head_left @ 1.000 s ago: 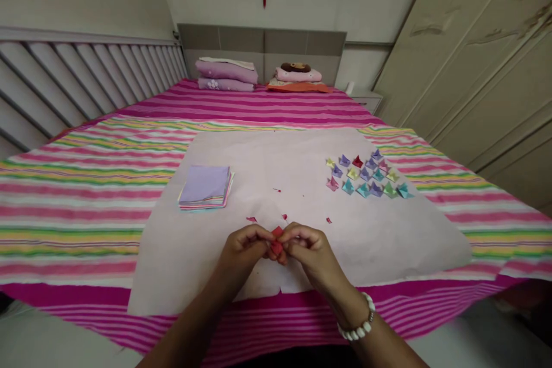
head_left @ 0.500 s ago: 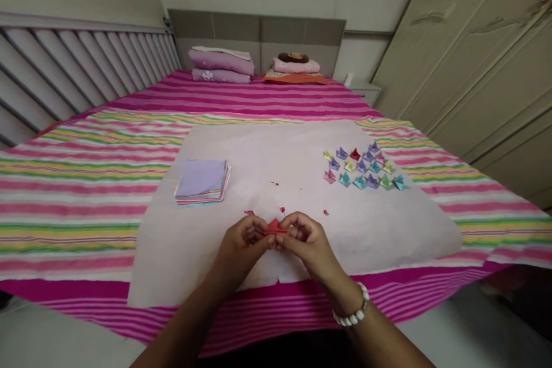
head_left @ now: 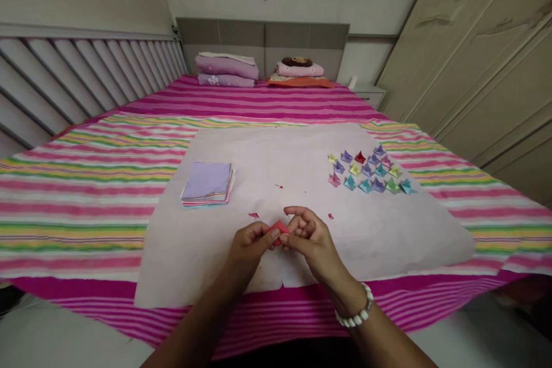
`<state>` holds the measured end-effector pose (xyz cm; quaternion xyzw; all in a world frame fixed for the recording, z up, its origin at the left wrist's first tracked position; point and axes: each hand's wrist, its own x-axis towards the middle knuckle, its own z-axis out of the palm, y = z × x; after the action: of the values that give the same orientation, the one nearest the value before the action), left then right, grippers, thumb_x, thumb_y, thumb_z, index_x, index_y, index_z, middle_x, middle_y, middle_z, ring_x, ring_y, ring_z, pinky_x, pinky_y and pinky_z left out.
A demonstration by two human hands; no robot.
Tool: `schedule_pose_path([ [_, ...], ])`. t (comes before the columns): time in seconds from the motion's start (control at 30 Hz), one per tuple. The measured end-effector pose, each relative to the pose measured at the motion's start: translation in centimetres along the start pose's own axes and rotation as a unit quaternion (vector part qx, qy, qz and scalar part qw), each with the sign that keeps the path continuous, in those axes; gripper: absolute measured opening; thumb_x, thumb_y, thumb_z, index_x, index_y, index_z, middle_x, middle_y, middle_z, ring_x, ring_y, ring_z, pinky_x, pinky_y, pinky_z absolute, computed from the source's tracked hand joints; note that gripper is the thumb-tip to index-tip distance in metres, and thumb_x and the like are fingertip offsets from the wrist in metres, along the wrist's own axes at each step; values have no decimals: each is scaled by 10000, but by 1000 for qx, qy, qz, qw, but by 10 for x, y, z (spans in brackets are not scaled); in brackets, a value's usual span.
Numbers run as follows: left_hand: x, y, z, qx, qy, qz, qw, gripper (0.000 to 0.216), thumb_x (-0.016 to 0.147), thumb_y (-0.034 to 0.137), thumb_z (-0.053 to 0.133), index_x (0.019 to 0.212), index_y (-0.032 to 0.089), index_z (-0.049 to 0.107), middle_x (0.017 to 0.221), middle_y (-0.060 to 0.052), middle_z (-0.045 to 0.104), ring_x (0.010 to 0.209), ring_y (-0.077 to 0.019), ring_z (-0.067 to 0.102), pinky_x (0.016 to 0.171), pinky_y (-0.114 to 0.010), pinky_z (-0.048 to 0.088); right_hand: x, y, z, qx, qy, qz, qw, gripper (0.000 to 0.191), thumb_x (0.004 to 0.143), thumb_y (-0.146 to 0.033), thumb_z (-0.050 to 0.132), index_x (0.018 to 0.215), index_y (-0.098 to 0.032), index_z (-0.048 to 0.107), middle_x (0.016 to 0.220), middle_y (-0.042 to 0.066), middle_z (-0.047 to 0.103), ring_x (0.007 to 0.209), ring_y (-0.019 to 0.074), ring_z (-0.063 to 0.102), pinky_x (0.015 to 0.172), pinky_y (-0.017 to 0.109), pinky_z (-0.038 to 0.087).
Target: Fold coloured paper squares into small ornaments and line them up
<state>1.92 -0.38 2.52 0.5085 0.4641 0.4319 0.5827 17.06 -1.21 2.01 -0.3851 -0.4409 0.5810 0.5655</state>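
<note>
A small folded piece of red paper (head_left: pixel 279 226) is pinched between both hands, above the near part of a large pale sheet (head_left: pixel 267 155). My left hand (head_left: pixel 248 247) grips its left side, thumb on top. My right hand (head_left: pixel 311 238) holds the right side between thumb and fingers, its index finger raised off the paper. Fingers cover the lower part of the fold. Small red scraps lie around the hands: one scrap (head_left: pixel 254 215) just beyond the left hand, another scrap (head_left: pixel 330 216) right of the right hand, and a thin scrap (head_left: pixel 279 186) farther off.
A stack of coloured square paper (head_left: pixel 209 181) sits on the sheet at left. Several small folded paper boats (head_left: pixel 366 169) stand in rows at right. Beneath is a striped bedspread (head_left: pixel 86 195); folded bedding (head_left: pixel 227 69) is piled by the headboard (head_left: pixel 241 34).
The red paper has been turned in the hands and now shows a flatter diamond-like face. My right index finger has lifted away from it. The whole view has shifted slightly.
</note>
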Motion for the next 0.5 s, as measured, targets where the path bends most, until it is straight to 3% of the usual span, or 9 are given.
schedule_pose_path([
  [0.13, 1, 1, -2, 22, -16, 28, 999, 231, 798, 367, 639, 699, 164, 685, 667, -13, 667, 713, -164, 602, 708, -285, 464, 0, 0, -1, 14, 16, -8, 1000, 514, 667, -244, 809, 1110, -224, 550, 648, -68, 617, 536, 119, 610, 542, 246, 483],
  [0.23, 0, 3, -4, 5, -9, 47, 999, 134, 775, 299, 672, 834, 179, 678, 723, -7, 690, 741, -168, 631, 718, -285, 482, -3, 2, -2, 13, 23, -13, 1000, 365, 675, -257, 809, 950, -223, 570, 644, -53, 637, 543, 120, 610, 539, 242, 478],
  [0.33, -1, 5, -5, 28, 1, 90, 996, 74, 769, 236, 675, 826, 189, 664, 730, 2, 685, 706, -146, 625, 690, -266, 483, -4, 2, -3, -8, 13, -23, 1000, 225, 692, -258, 798, 737, -205, 584, 653, -29, 653, 569, 114, 604, 565, 242, 483],
  [0.5, -4, 9, -6, 111, -20, 118, 987, 122, 745, 221, 713, 864, 207, 738, 879, -39, 735, 843, -186, 657, 792, -312, 514, -4, -2, -5, -55, 0, -21, 998, 159, 692, -280, 796, 714, -201, 659, 636, -16, 657, 590, 129, 604, 584, 268, 508],
])
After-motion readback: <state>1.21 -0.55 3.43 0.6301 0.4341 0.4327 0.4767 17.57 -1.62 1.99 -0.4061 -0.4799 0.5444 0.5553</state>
